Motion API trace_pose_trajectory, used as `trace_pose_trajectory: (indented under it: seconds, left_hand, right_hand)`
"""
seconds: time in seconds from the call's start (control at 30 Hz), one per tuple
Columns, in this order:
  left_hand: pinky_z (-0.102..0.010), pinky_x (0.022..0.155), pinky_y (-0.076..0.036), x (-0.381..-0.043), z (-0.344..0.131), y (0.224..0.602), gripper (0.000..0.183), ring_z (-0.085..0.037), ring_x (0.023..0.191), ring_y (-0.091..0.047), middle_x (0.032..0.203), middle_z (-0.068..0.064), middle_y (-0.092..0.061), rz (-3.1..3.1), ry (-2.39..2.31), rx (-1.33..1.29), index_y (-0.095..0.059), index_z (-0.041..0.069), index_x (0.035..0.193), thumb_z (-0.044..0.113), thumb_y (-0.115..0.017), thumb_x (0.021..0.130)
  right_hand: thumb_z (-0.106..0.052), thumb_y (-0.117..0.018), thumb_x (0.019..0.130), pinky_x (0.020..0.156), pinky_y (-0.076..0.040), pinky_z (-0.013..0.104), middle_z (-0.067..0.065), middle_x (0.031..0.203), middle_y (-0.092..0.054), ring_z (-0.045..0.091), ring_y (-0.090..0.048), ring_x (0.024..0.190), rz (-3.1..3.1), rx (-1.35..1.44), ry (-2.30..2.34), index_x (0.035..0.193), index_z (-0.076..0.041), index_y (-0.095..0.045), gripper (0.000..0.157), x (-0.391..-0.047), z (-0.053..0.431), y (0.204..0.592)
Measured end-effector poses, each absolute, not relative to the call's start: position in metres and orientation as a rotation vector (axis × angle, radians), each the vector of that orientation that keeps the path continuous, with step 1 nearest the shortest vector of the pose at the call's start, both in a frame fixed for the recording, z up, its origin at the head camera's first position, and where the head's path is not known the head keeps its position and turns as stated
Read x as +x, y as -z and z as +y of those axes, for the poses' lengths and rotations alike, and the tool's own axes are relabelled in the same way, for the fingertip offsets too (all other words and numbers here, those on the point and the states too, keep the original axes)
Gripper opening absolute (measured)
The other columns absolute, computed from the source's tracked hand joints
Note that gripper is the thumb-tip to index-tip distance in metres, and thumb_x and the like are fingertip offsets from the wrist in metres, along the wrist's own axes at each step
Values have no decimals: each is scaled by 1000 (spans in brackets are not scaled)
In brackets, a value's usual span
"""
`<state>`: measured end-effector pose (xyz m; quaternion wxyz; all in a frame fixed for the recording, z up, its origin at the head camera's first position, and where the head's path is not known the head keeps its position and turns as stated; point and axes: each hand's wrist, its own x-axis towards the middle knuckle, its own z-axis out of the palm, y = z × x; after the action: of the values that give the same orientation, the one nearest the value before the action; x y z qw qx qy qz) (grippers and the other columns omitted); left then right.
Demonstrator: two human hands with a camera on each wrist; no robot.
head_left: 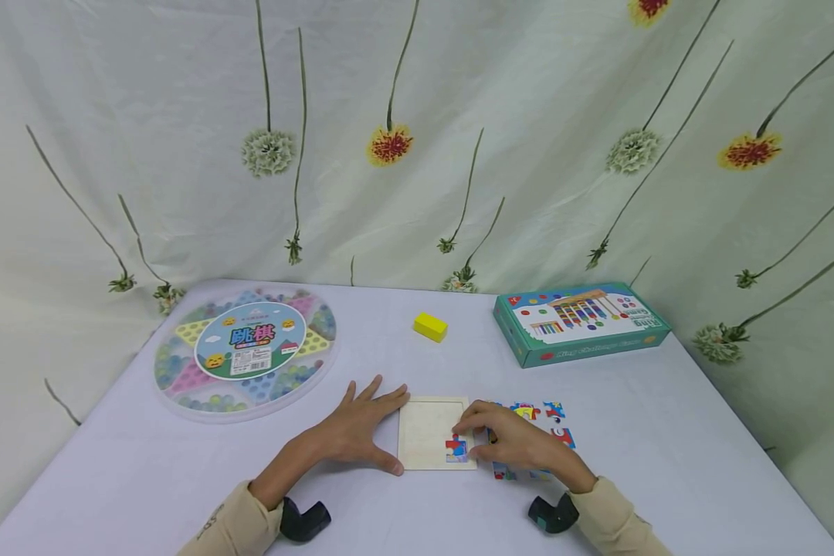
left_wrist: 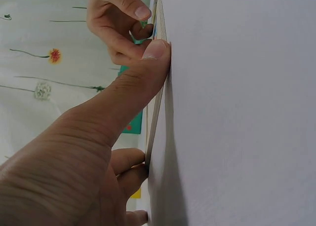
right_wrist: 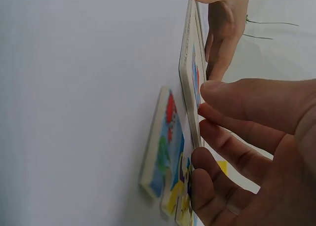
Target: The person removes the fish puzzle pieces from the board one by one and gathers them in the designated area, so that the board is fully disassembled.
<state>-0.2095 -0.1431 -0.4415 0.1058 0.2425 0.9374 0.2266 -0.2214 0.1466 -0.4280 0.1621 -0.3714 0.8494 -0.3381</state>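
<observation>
A shallow wooden puzzle tray (head_left: pixel 420 432) lies on the table between the hands. In its lower right corner sits a red and blue jigsaw piece (head_left: pixel 456 451). My right hand (head_left: pixel 510 436) has its index fingertip and thumb at the upper and right edges of this piece, the other fingers bent beside the tray. With fingers spread, my left hand (head_left: pixel 357 428) steadies the tray's left side, the thumb at the lower corner and the index fingertip near the upper one. Loose jigsaw pieces (head_left: pixel 554 409) lie just right of the tray, partly hidden under the right hand.
A round Chinese checkers set (head_left: pixel 250 340) stands at the back left. Behind the tray lies a yellow block (head_left: pixel 431 327). At the back right is a green game box (head_left: pixel 580 320). A flowered cloth (head_left: pixel 417 193) hangs behind the white table (head_left: pixel 389 513).
</observation>
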Motion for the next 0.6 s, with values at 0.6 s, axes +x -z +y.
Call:
trace_pose_trajectory:
  seconds: [0.6]
  left_hand:
    - [-63, 113, 4, -210, -143, 441, 108, -36, 147, -6, 156, 1, -30, 2760, -679, 723, -37, 15, 149, 58, -82, 61]
  right_hand:
    - [-10, -70, 86, 73, -46, 21, -5, 111, -57, 12, -50, 95, 2449, -1060, 959, 113, -11, -70, 27, -221, 145, 431]
